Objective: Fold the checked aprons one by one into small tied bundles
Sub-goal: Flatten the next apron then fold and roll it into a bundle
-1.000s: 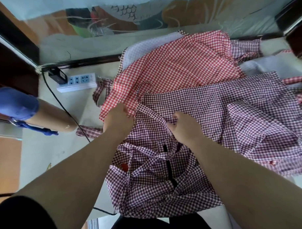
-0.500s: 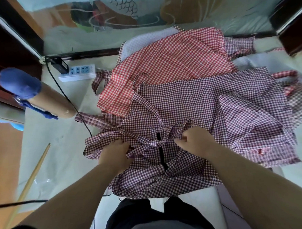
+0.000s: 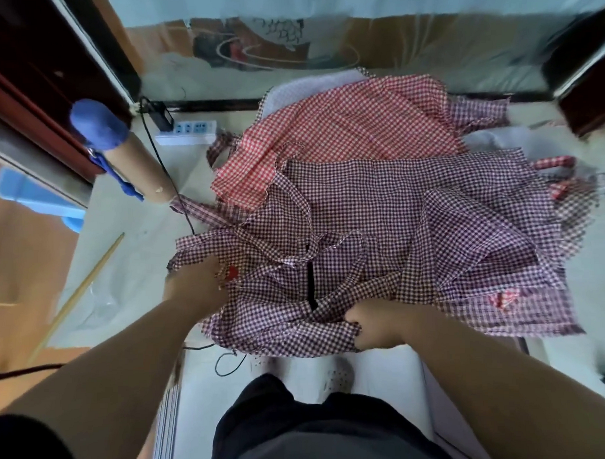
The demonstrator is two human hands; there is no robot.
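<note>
A dark purple checked apron (image 3: 283,309) lies crumpled at the table's near edge, with a black strip down its middle. My left hand (image 3: 196,284) grips its left edge, next to a small red mark. My right hand (image 3: 373,326) grips bunched cloth at its lower right. Behind it lies a larger purple checked apron (image 3: 413,205) spread flat, and further back a red checked apron (image 3: 342,125).
A white power strip (image 3: 188,132) and a black cable (image 3: 165,172) sit at the back left. A cardboard tube (image 3: 137,166) with a blue cap leans beside them. A wooden stick (image 3: 80,292) lies on the pale table (image 3: 123,256). Dark furniture stands at both back corners.
Both hands have pulled the near apron toward me. The left hand has shifted out to the apron's left edge, and the right hand has dropped to the lower right.
</note>
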